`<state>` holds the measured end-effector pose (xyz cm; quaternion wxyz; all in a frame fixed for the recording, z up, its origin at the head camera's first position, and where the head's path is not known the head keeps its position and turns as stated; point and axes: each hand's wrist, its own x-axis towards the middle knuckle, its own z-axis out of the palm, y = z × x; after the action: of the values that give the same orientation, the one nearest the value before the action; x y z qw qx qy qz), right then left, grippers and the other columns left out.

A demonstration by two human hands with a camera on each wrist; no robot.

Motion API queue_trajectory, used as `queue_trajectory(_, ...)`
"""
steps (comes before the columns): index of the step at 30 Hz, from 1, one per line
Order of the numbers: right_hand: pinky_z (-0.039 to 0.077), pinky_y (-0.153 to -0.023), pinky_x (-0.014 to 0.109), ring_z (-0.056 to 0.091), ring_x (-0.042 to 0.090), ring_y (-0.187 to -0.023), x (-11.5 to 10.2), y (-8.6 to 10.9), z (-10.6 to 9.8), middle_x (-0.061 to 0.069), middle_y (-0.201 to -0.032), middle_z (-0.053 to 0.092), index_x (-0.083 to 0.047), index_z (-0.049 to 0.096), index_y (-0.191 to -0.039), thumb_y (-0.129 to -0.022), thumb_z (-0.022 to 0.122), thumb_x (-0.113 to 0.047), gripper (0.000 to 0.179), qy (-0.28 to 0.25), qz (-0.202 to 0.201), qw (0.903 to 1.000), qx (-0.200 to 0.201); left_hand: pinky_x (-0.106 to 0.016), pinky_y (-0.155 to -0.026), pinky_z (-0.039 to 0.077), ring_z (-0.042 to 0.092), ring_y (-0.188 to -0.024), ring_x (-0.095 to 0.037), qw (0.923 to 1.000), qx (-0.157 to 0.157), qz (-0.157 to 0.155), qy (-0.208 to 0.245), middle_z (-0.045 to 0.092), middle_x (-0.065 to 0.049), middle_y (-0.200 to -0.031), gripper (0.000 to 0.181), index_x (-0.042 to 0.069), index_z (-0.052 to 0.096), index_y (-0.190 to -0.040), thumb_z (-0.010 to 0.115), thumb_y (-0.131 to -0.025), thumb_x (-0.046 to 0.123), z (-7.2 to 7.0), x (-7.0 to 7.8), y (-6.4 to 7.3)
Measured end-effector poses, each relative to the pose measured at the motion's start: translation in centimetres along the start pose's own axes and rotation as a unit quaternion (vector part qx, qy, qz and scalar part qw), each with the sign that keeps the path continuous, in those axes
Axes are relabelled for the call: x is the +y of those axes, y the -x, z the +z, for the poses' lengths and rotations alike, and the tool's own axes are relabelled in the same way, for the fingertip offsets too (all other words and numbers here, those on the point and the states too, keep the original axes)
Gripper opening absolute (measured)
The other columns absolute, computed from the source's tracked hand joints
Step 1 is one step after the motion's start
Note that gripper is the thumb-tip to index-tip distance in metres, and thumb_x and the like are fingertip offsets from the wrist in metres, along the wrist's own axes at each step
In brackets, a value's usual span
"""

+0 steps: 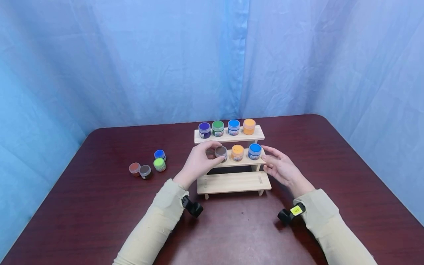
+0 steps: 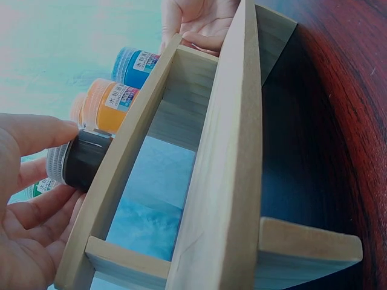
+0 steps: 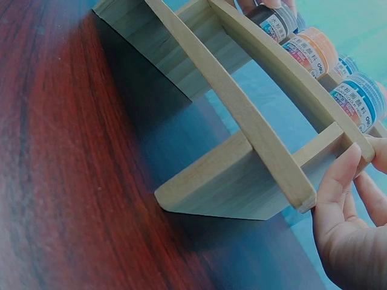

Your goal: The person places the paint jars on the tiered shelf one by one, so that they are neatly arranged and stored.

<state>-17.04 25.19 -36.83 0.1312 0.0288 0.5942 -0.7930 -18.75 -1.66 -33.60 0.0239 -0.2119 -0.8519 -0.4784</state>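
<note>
My left hand (image 1: 196,162) pinches a dark brown paint jar (image 1: 221,152) between thumb and fingers, at the left part of the middle shelf of a three-step wooden stand (image 1: 233,183). In the left wrist view the jar's dark side (image 2: 88,160) sits at the shelf's edge. Right of it on that shelf stand an orange jar (image 1: 237,153) and a blue jar (image 1: 254,151). My right hand (image 1: 281,167) holds the right end of the middle shelf, its thumb (image 3: 341,175) against the wood. Some fingers of each hand are partly hidden.
Along the top shelf stand a purple jar (image 1: 204,130), a green jar (image 1: 218,129), a blue jar (image 1: 233,127) and an orange jar (image 1: 249,126). Left on the dark red table (image 1: 99,206) are red-brown (image 1: 134,169), dark (image 1: 145,172), lime green (image 1: 159,165) and blue (image 1: 160,154) jars.
</note>
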Motion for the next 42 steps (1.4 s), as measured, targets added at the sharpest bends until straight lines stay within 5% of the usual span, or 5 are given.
queue_trajectory(25,0.049,-0.067,0.015,0.053,0.004,-0.072,0.2,0.0,-0.2,-0.008,-0.095,0.06,-0.012,0.038,-0.134,-0.096,0.053,-0.008,0.041,-0.013,-0.005,0.9999,-0.002,-0.028,-0.087,0.054,0.062,-0.1,-0.018,0.9997,-0.01,-0.016,-0.014,0.063,-0.008,-0.115,0.042,0.009,0.06,-0.122,0.073,-0.083,0.015,0.1,0.0,-0.1)
queue_trajectory(35,0.049,-0.066,0.014,0.052,0.004,-0.071,0.2,0.0,-0.1,-0.008,-0.096,0.059,-0.011,0.037,-0.136,-0.096,0.053,-0.009,0.044,-0.008,-0.004,1.0,0.001,-0.033,-0.09,0.054,0.063,-0.103,-0.02,0.9996,0.0,-0.024,0.014,0.063,-0.008,-0.112,0.04,0.01,0.059,-0.123,0.07,-0.086,0.016,-0.9,0.3,0.6)
queue_trajectory(42,0.049,-0.066,0.015,0.052,0.004,-0.071,0.2,0.0,-0.1,-0.008,-0.095,0.059,-0.011,0.036,-0.138,-0.096,0.052,-0.008,0.045,-0.008,-0.003,1.0,0.0,-0.031,-0.085,0.056,0.061,-0.105,-0.021,0.9994,0.023,-0.003,0.024,0.061,-0.009,-0.116,0.037,0.007,0.059,-0.121,0.07,-0.086,0.013,-1.8,0.0,1.8)
